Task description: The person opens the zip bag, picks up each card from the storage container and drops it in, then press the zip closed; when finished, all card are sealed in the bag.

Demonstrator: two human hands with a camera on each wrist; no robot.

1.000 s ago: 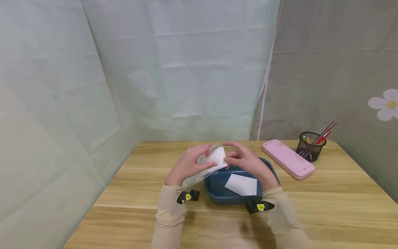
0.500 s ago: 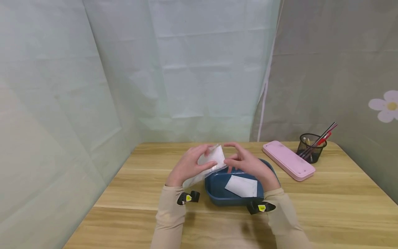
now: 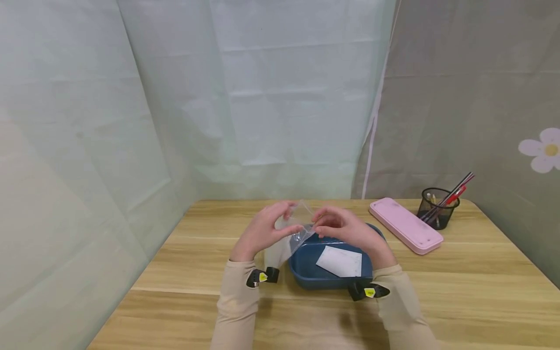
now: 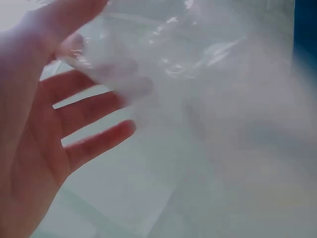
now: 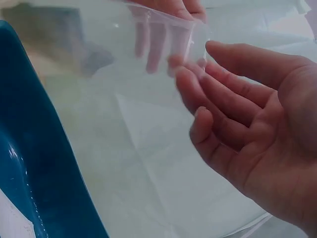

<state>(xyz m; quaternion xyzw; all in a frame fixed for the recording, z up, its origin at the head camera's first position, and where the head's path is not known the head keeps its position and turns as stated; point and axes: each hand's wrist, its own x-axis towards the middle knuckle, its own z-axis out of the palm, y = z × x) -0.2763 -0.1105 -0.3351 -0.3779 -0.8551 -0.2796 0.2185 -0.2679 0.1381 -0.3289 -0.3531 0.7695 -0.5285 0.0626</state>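
Mid-frame in the head view, a clear bag is at ten o'clock of the blue basket. In the left wrist view, the left hand holds it, fingers loosely spread; in the right wrist view, the right hand, at three o'clock, pinches the bag's edge, grip nearly closed.

Person's bare left hand along left side, palm in view, thumb stretched across top corner. Fingers spread apart, nearly straight, pointing right; upper fingertips hazy behind clear, crinkled plastic bag, lowest fingertip sharper. Bag spreads over centre and right, white glints near top, lower part blurred. Deep-blue object cropped at upper right edge. Pale grey-green backdrop beyond.
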